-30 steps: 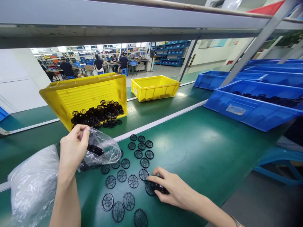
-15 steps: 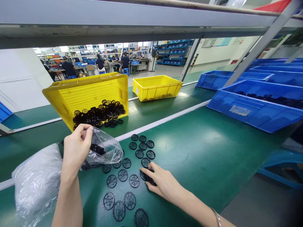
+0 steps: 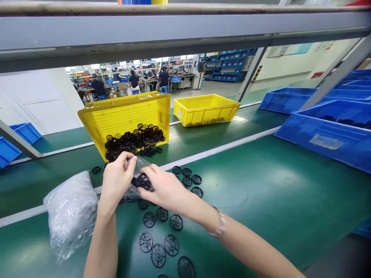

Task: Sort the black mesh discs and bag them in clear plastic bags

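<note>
Your left hand (image 3: 116,181) is clenched on the neck of a small clear plastic bag (image 3: 139,164), pinching the film between fingers and thumb just above the green bench (image 3: 261,200). Your right hand (image 3: 165,189) reaches across to meet it, its fingers closed on a clump of black plastic mesh discs (image 3: 142,182) at the mouth of the bag. From this view you cannot tell whether the clump sits inside the film or just outside it.

More of these loose discs (image 3: 149,219) lie flat and separate on the bench, in front of your hands and beside them, and a few sit just past your right fingers. A bracelet (image 3: 218,223) circles your right wrist. Left of your hands, a larger, stuffed clear bag (image 3: 71,212) rests on the bench.

Ahead, a tilted yellow crate (image 3: 127,119) holds a heap of black discs (image 3: 133,141) against its low corner. A second yellow crate (image 3: 206,110) stands beyond it, blue bins (image 3: 324,135) line the right side, and co-workers (image 3: 98,87) sit at benches far off.
</note>
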Action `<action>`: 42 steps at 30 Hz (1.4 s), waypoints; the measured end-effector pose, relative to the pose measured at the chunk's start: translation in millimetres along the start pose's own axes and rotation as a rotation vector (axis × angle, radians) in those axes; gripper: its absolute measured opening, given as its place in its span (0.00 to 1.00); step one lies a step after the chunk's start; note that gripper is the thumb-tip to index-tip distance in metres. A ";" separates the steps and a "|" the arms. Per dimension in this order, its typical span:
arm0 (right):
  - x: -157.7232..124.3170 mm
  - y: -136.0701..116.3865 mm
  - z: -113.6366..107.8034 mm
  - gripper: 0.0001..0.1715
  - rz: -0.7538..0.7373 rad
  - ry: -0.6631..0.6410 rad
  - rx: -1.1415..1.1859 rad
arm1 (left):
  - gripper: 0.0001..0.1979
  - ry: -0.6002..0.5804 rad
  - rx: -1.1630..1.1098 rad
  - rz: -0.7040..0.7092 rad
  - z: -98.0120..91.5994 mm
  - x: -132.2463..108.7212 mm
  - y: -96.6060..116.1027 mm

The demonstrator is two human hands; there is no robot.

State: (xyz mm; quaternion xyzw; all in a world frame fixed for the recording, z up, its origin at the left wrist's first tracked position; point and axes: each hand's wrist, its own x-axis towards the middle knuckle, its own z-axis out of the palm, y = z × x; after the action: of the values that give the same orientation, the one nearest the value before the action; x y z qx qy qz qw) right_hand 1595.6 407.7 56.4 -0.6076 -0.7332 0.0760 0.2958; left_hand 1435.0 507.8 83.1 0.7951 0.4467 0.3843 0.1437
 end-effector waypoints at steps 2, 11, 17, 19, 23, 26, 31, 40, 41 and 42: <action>39.7 -13.9 19.5 0.23 -0.066 -0.023 -0.045 | 0.11 -0.036 0.002 -0.009 -1.4 -0.8 1.0; 17.3 27.7 4.3 0.18 -0.271 0.214 0.094 | 0.12 0.093 0.004 -0.008 -9.5 6.8 -11.7; -90.3 114.2 13.3 0.21 0.113 0.107 -0.155 | 0.12 0.071 0.013 -0.012 -4.7 6.8 -9.0; -118.3 124.8 33.4 0.20 0.151 0.032 -0.264 | 0.13 0.065 0.020 -0.013 -2.8 6.3 -8.3; -148.5 122.6 56.0 0.08 0.214 -0.010 -0.341 | 0.13 0.062 0.029 -0.025 -1.6 5.4 -9.1; -145.4 124.3 50.8 0.05 0.288 0.018 -0.305 | 0.13 0.062 0.034 -0.029 -1.5 5.6 -9.8; -120.3 148.1 41.1 0.18 0.381 0.097 -0.377 | 0.13 0.056 0.038 -0.022 -0.3 6.2 -8.2; -91.0 180.9 24.5 0.17 0.402 0.092 -0.388 | 0.13 0.054 0.050 -0.053 1.5 7.5 -9.9; -85.8 186.0 20.5 0.19 0.398 0.100 -0.398 | 0.13 0.054 0.051 -0.050 1.9 7.9 -10.5; -80.9 191.1 17.3 0.20 0.386 0.081 -0.407 | 0.13 0.055 0.054 -0.049 2.2 8.3 -11.0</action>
State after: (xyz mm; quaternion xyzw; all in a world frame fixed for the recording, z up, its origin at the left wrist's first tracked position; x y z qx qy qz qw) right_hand 1755.1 384.1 -75.3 -0.7855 -0.5916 -0.0421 0.1766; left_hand 1432.5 521.0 79.4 0.7767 0.4799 0.3900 0.1193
